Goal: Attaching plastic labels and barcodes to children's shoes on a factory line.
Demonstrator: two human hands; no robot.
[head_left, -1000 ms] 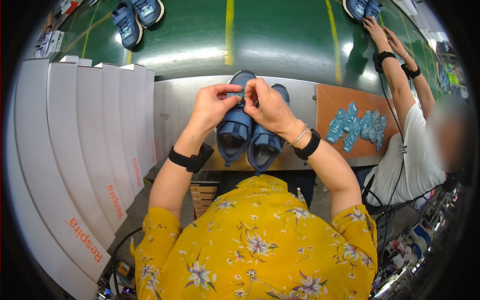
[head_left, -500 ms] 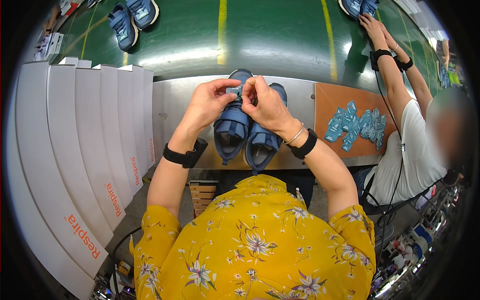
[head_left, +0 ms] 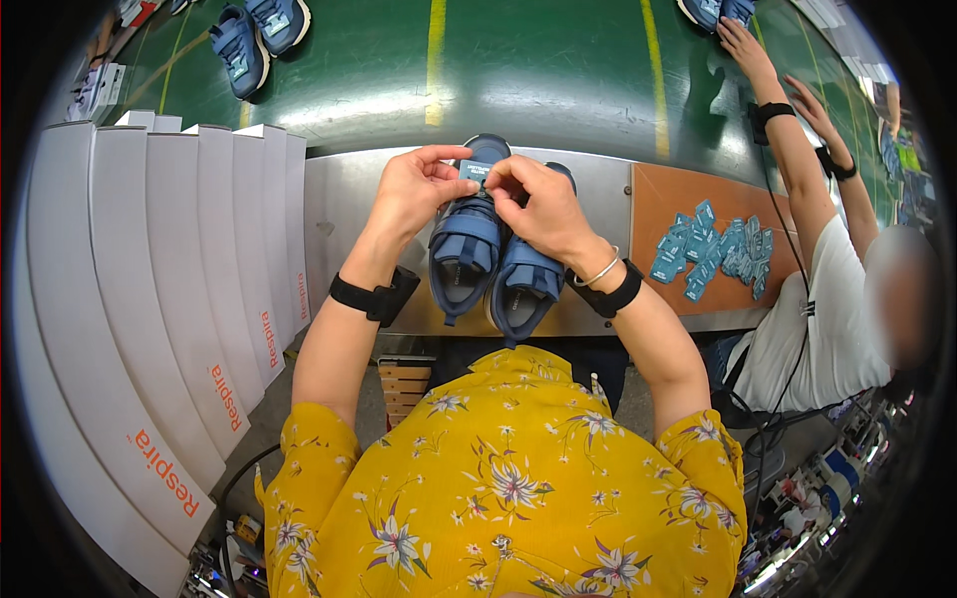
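Observation:
A pair of blue sneakers stands before me on a metal ledge [head_left: 339,204], heels toward me: the left shoe [head_left: 467,244] and the right shoe [head_left: 525,284]. Over the left shoe's front, my left hand [head_left: 419,189] pinches a small teal tag [head_left: 474,170] between thumb and fingers. My right hand [head_left: 543,207] is closed in a pinch at the tag's lower right edge, close to the shoe's strap. What its fingertips grip is too small and covered to make out. The right shoe's front is partly hidden under my right hand.
More teal tags [head_left: 703,249] lie piled on a brown board [head_left: 658,194] at the right. Tall white boxes [head_left: 179,269] line the left. Beyond the ledge runs a green belt [head_left: 538,80] carrying other blue shoes [head_left: 239,55]. A co-worker's hand [head_left: 746,50] touches shoes at far right.
The tag has turned more face-up and shows more plainly between my fingers. My hands stay over the left shoe. The co-worker's two hands have moved apart.

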